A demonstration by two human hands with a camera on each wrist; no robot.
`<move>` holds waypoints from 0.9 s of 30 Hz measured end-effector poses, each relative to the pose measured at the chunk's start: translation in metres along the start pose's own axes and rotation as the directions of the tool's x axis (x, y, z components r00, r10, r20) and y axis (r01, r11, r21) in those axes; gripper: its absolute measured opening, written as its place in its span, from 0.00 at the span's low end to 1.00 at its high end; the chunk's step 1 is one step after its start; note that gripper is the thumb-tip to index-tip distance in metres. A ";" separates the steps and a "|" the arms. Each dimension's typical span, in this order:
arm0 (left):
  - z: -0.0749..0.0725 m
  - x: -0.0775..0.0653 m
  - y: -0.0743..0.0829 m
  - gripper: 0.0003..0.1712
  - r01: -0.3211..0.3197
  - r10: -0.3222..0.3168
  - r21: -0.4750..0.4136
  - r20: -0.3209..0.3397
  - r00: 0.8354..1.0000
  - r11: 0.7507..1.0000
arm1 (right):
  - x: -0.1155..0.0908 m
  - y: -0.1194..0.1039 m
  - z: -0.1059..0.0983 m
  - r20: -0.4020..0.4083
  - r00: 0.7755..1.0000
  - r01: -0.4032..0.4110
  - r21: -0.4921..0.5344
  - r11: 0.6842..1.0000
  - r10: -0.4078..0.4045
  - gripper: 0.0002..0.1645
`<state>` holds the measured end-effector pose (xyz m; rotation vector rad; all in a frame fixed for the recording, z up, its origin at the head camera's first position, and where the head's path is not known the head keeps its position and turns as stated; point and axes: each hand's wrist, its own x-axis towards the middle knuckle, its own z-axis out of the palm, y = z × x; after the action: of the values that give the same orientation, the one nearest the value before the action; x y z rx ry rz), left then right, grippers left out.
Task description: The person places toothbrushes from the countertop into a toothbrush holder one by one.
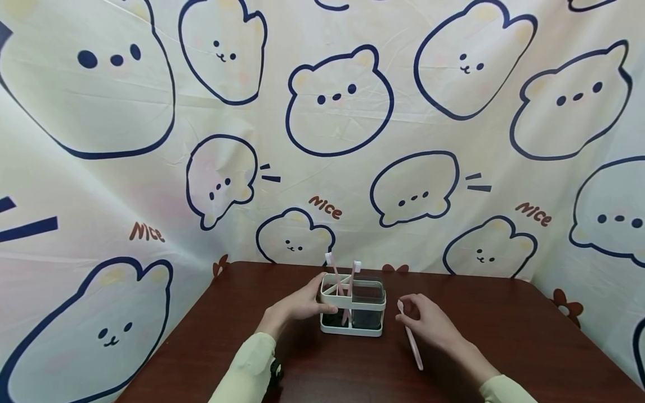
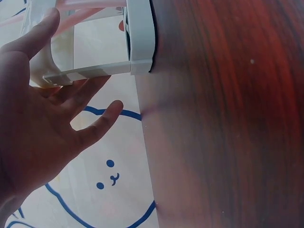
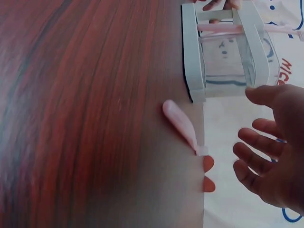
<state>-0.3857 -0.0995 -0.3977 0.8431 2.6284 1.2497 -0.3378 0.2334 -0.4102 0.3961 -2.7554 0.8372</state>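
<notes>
A white toothbrush holder (image 1: 353, 333) with a clear cup (image 1: 367, 319) in its right side stands on the table. Two pink toothbrushes (image 1: 351, 280) lean in its left part, bristles up. My left hand (image 1: 297, 302) grips the holder's left side, thumb in front and other fingers behind; in the left wrist view the hand (image 2: 52, 109) reaches to its upper frame. Right of the holder, another pink toothbrush (image 1: 414, 347) lies on the tabletop. Over its head end is my right hand (image 1: 430, 322). The right wrist view shows this hand (image 3: 280, 137) with loosely bent fingers, apart from the toothbrush (image 3: 180, 121).
The dark brown wooden table (image 1: 322, 369) extends on both sides of the holder. A pale cloth (image 1: 342, 179) printed with bear and rabbit outlines hangs behind the table and along its sides.
</notes>
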 end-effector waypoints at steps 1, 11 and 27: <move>0.000 0.000 0.000 0.38 0.001 -0.001 0.001 0.001 1.000 1.000 | 0.000 0.002 -0.001 0.018 1.000 0.002 0.010 1.000 -0.002 0.28; -0.002 -0.002 0.002 0.39 0.019 -0.019 -0.005 0.000 1.000 1.000 | -0.008 0.022 -0.003 0.180 0.983 0.015 0.068 0.998 -0.027 0.35; 0.001 0.001 -0.001 0.37 0.013 -0.013 0.002 0.004 1.000 1.000 | -0.012 0.043 -0.006 0.342 0.938 0.000 0.147 0.989 -0.051 0.41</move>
<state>-0.3864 -0.0991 -0.3989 0.8258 2.6285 1.2413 -0.3396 0.2731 -0.4307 0.6630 -3.0054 1.0549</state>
